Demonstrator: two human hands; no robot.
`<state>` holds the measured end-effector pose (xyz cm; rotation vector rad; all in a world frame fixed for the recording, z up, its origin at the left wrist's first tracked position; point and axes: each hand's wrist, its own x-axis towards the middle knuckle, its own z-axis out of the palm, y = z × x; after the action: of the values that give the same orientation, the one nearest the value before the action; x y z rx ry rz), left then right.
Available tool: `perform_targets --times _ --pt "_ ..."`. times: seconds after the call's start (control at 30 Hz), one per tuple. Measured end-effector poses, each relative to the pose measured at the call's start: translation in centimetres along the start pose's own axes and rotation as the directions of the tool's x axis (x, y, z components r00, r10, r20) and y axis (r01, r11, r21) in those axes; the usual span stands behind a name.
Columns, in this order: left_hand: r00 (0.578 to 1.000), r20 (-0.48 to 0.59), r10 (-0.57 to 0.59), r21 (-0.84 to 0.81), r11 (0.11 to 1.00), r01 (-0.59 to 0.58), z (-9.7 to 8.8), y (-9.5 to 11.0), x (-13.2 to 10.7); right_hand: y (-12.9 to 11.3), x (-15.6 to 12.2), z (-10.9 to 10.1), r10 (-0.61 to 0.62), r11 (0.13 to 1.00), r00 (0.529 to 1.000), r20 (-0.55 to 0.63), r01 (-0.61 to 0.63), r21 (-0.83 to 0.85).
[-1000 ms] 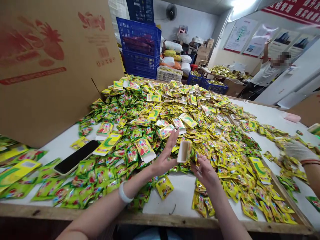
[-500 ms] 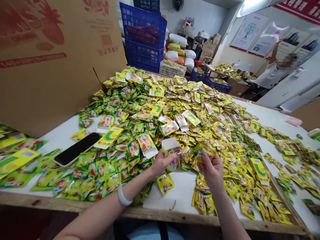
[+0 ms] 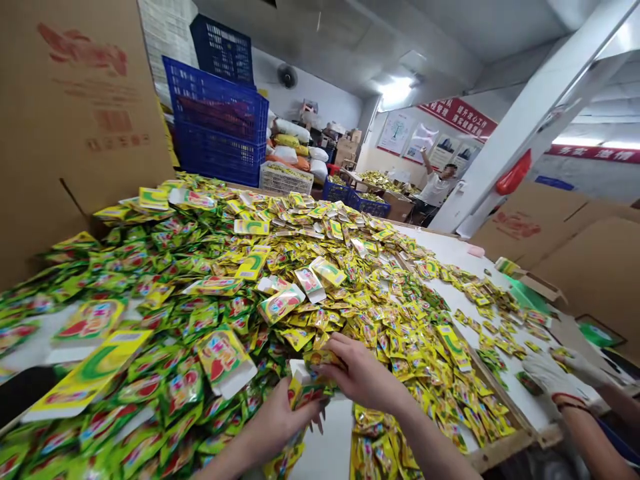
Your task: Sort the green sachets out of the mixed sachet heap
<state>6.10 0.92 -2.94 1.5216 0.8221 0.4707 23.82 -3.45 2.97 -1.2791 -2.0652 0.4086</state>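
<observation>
My left hand (image 3: 280, 420) grips a small yellow-and-green carton (image 3: 303, 387) by its lower part, its white flap open at the top. My right hand (image 3: 357, 373) holds a yellow sachet (image 3: 323, 359) right at the carton's open end. Both hands are low in the view, at the near edge of a white table (image 3: 450, 250). A huge heap of yellow and green sachets (image 3: 310, 267) and flat cartons (image 3: 225, 357) covers the table in front of them.
A tall brown cardboard sheet (image 3: 65, 127) stands at the left. Blue crates (image 3: 215, 133) are stacked behind the heap. Another person's gloved hands (image 3: 555, 373) rest at the right. A person in a white shirt (image 3: 440, 187) stands far back. A white pillar (image 3: 525, 120) slants at the right.
My head has moved lower and closer, and the view has tilted up. My right hand has brought a sachet to the carton's open end. The phone has left the view.
</observation>
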Motion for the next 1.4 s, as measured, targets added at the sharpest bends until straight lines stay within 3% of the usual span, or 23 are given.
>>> perform_targets --times 0.1,0.23,0.3,0.47,0.57,0.67,0.93,1.03,1.13,1.27,1.4 --pt "0.999 0.036 0.021 -0.071 0.997 -0.019 -0.1 0.2 0.1 -0.1 -0.5 -0.6 -0.044 0.998 0.999 0.008 0.044 0.043" --pt "0.997 0.071 0.038 -0.142 0.989 -0.027 -1.0 0.3 0.3 0.3 -0.8 0.8 -0.086 0.975 0.961 -0.263 0.136 0.178" --pt "0.993 0.108 0.037 -0.103 0.994 -0.025 -1.2 0.6 0.1 0.5 -0.7 1.6 -0.051 0.966 0.955 -0.292 0.120 0.227" --pt "0.985 0.169 0.028 -0.099 0.995 -0.011 -0.9 1.1 -0.3 0.1 -0.5 1.3 0.019 0.952 0.997 -0.074 0.005 0.307" --pt "0.991 0.127 0.044 -0.056 0.998 -0.037 -0.6 1.2 -0.3 -0.1 -0.4 -0.1 -0.026 0.951 0.999 0.041 0.012 0.309" --pt "0.986 0.150 0.070 0.012 0.997 -0.072 -0.6 1.1 -0.4 0.0 -0.5 -1.3 -0.086 0.948 0.986 0.142 0.037 0.315" --pt "0.994 0.098 0.041 0.155 0.986 -0.056 -0.9 0.6 -0.3 1.1 -0.9 -3.1 -0.112 0.903 0.977 0.181 0.025 0.428" --pt "0.986 0.122 0.110 0.190 0.973 -0.132 -1.1 0.6 -0.1 1.5 -1.0 -2.7 -0.206 0.905 0.947 0.246 0.089 0.417" --pt "0.975 0.157 0.158 0.269 0.943 -0.196 -1.3 0.3 -0.1 1.8 -0.9 -1.5 -0.307 0.922 0.888 0.343 0.187 0.340" --pt "0.983 0.166 0.076 0.347 0.929 -0.130 -1.4 -0.7 -0.3 1.9 -0.4 -0.2 -0.361 0.927 0.818 0.448 0.262 0.268" --pt "0.995 0.103 0.013 0.317 0.947 -0.045 -1.6 -1.1 -0.2 1.7 0.3 -0.3 -0.383 0.923 0.789 0.481 0.305 0.235"
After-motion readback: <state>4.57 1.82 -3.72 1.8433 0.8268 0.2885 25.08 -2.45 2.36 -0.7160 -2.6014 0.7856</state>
